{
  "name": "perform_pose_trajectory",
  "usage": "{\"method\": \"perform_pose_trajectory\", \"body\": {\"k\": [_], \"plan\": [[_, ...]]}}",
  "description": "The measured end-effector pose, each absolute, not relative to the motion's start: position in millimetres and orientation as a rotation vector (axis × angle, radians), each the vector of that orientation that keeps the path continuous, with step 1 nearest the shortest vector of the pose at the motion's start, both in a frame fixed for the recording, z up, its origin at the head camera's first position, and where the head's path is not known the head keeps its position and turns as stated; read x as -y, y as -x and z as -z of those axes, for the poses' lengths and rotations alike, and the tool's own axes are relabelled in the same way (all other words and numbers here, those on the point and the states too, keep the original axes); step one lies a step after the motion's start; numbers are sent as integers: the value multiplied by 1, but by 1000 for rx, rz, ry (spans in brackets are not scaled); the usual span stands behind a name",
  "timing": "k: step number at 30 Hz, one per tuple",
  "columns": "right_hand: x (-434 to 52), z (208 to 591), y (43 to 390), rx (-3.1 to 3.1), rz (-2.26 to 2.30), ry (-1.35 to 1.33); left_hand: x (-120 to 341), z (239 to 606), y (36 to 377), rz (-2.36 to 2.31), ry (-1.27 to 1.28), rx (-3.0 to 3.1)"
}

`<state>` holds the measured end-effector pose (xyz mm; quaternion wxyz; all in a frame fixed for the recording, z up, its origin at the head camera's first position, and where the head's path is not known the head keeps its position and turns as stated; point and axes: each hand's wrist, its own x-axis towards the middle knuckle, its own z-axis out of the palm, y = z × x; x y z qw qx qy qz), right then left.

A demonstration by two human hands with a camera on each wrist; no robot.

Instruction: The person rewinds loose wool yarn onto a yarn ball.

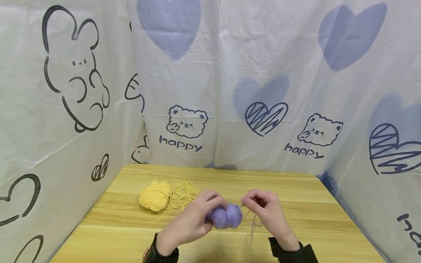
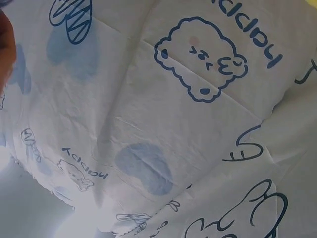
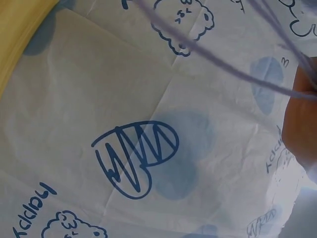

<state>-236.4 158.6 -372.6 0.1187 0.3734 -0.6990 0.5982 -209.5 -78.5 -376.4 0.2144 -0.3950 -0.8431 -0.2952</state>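
Head view: left hand (image 1: pixel 197 216) grips purple ball (image 1: pixel 229 217), fingers curled over it, held above table (image 1: pixel 309 226), front middle. Right hand (image 1: pixel 267 208) just right of ball, thumb and fingertips pinching purple strand (image 1: pixel 252 230); loose loops dangle below that hand. Yellow ball (image 1: pixel 154 197) lies on table at left, yellow tangle (image 1: pixel 182 193) right beside it, one loose end trailing toward the front. Printed cloth (image 1: pixel 227 69) hangs behind and at both sides.

Right wrist view: strand shows large, running diagonally to the fingers at right edge; strip of table upper left; balls out of frame. Left wrist view: mostly cloth, sliver of hand at left edge; cannot tell the grip from there, only head view shows it.
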Motion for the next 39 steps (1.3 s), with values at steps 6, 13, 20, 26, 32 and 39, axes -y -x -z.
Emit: {"method": "perform_pose_trajectory", "body": {"k": [6, 13, 20, 26, 32, 39], "plan": [[-155, 379, 244, 2039, -1734, -963, 81, 372, 206, 968, 1362, 2274], [-145, 389, 255, 2054, -1816, -880, 87, 364, 201, 1262, 1526, 2115], [-133, 401, 264, 2207, -1813, -781, 93, 360, 197, 1649, 1475, 1943], [-132, 410, 269, 2243, -1751, -863, 98, 357, 199, 1753, 1289, 1816], [-132, 410, 270, 2340, -1765, -810, 99, 358, 202, 1746, 911, 1882], [-132, 403, 264, 2383, -1770, -968, 97, 357, 205, 1737, 500, 1901]]}}
